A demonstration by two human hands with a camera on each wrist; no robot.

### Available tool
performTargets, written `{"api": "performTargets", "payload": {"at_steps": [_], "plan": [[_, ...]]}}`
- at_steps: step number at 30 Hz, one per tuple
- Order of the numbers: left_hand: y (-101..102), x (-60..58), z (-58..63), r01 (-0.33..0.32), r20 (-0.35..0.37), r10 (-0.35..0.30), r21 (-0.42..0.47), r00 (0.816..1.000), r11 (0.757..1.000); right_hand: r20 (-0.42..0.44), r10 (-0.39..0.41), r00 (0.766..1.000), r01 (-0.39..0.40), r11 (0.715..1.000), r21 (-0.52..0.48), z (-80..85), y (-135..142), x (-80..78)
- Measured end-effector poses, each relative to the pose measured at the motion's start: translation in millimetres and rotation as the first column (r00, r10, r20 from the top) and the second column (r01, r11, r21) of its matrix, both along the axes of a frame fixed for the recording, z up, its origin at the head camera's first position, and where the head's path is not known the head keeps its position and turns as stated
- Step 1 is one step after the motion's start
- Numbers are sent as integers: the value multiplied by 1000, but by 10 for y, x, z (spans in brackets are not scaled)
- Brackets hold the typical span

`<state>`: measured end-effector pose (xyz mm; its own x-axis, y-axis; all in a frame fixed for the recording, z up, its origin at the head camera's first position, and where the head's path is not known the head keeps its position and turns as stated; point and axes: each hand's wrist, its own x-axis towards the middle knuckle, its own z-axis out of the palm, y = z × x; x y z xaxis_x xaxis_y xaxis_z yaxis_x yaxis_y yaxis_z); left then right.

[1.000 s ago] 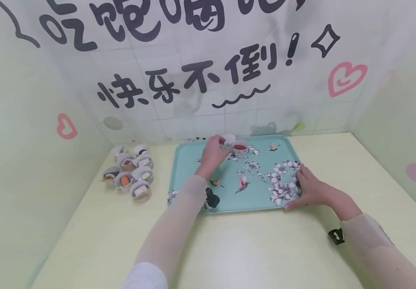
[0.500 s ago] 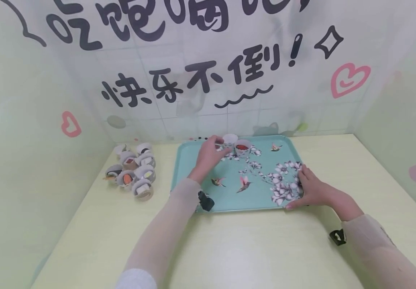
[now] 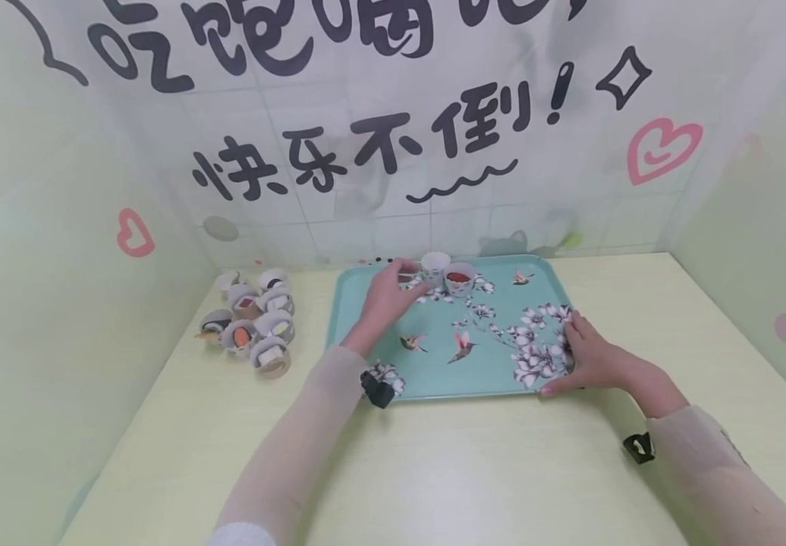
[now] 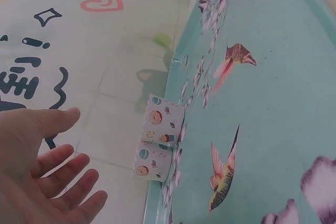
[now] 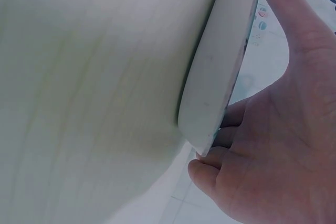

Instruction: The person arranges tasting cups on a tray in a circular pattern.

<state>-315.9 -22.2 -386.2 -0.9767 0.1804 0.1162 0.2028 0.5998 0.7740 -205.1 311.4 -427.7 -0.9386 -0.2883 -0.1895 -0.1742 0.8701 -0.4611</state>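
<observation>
In the head view my left hand is just left of two small paper cups, its thumb and fingers apart with nothing between them. One cup stands at the back of the turquoise tray. Beside it, slightly forward, is another cup with red contents. Pastries and other small prints cover their sides, as the left wrist view shows on the nearer cup. My right hand grips the tray's front right corner, thumb at the front edge and fingers along the right side. Its curled fingers show at the rim in the right wrist view.
Several filled paper cups cluster on the pale table, left of the tray. A white wall sheet with black lettering hangs right behind the tray. Pale green panels stand at both sides.
My left hand has let go of the back left cup and drawn away to the left. The cups remain standing on the tray. My right hand keeps its hold on the corner.
</observation>
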Motion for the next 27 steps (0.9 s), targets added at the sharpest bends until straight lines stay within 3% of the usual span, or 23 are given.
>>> {"api": "performTargets", "payload": {"at_steps": [19, 27], "plan": [[-442, 244, 0, 20, 45, -26, 130, 999, 991, -10, 7, 1000, -7, 1000, -2, -8, 26, -17], [-666, 357, -3, 14, 12, -15, 108, 1000, 994, -3, 8, 1000, -8, 1000, -5, -4, 28, -16]]}}
